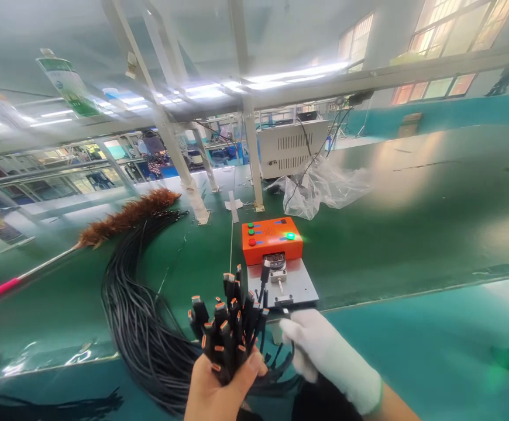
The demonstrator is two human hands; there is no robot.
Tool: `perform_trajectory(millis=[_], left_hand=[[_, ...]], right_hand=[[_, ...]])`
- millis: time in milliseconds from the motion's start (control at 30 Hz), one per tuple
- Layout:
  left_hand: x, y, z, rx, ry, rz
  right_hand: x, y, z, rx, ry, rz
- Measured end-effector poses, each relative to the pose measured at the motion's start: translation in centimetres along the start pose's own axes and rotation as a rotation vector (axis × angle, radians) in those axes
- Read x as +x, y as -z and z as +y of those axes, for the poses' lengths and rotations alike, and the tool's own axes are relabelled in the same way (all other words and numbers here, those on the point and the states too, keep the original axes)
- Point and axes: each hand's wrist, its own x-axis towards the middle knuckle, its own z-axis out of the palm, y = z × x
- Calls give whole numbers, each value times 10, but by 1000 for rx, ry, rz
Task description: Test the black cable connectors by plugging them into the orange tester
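My bare left hand is wrapped round a bunch of black cables, their connectors with orange tips standing upright above the fist. The long black cables trail to the left over the table edge and back across the green top. My right hand, in a white glove, pinches one black cable just below its metal connector. That connector is at the front edge of a metal plate. Behind the plate stands an orange box with buttons and a lit green light; a small digital gauge sits before it.
A brown duster with a pink handle lies at the left. Clear plastic bags lie before a pale metal cabinet. White frame posts stand on the green table. A small ruler lies near them.
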Motion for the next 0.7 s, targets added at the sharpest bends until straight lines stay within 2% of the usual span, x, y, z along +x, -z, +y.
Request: perform_trajectory(millis=[67,100,133,167,267,333,400,433,467,567,600,633,700], left_hand=[[1,0,4,-100,39,-39],[1,0,5,-116,49,-54],[1,0,5,-117,54,-70],[1,0,5,-104,53,-86],[-1,1,2,-60,37,-128],[-1,2,0,-43,11,-151],[-1,2,-3,-28,-20,-170],[-1,2,-3,-21,-30,-174],[-1,2,-4,-11,-35,-170],[-3,-1,-3,30,-25,-128],[-4,-3,-2,38,-30,-100],[-5,-4,-1,39,-44,-64],[-7,-5,-2,-8,-78,37]], right_hand=[[-14,13,-2,-228,31,202],[-21,19,-4,-263,74,302],[-29,22,-6,-266,181,405],[-36,23,-9,-219,303,424],[-52,14,-16,-135,655,399],[-58,3,-18,-124,736,598],[-61,-6,-17,-51,718,817],[-62,-9,-17,19,692,814],[-62,-11,-18,92,669,713],[-56,-15,-19,293,548,230],[-52,-16,-20,378,490,122],[-48,-17,-20,476,437,68],[-38,-20,-17,676,351,71]])
